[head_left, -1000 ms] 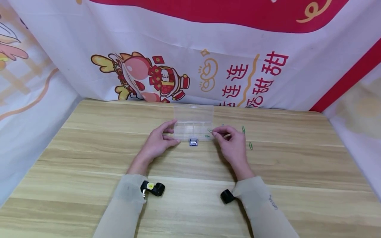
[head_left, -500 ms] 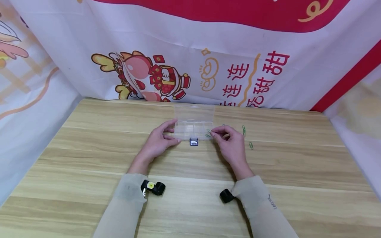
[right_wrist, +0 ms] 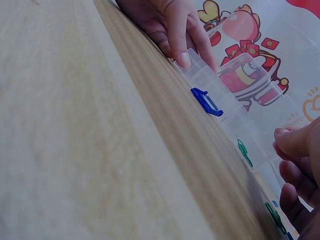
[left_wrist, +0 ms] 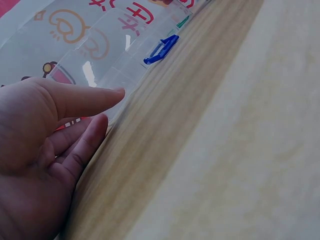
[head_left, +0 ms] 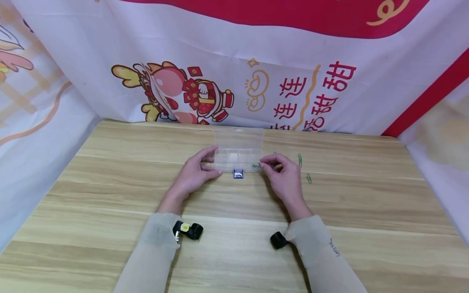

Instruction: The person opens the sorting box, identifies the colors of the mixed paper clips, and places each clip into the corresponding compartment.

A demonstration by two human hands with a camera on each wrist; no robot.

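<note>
We've L hand [head_left: 194, 173] at left end of box [head_left: 232, 158], fingers spread, thumb on near-left corner. Our R hand [head_left: 286, 176] is at right end, thumb & index tips close tog.; can't tell if anything's pinched btwn. Lid [head_left: 239, 139] is open on far side, latch [head_left: 238, 174] at near edge. Green clips [head_left: 255, 166] sit inside, near-right, count unclear; far clip [head_left: 300, 160] & near clip [head_left: 309, 178] lie on table [head_left: 366, 195], right of R hand.

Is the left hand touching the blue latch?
Apart. The right wrist view shows a stretch of clear box between the left hand and blue latch.
</note>
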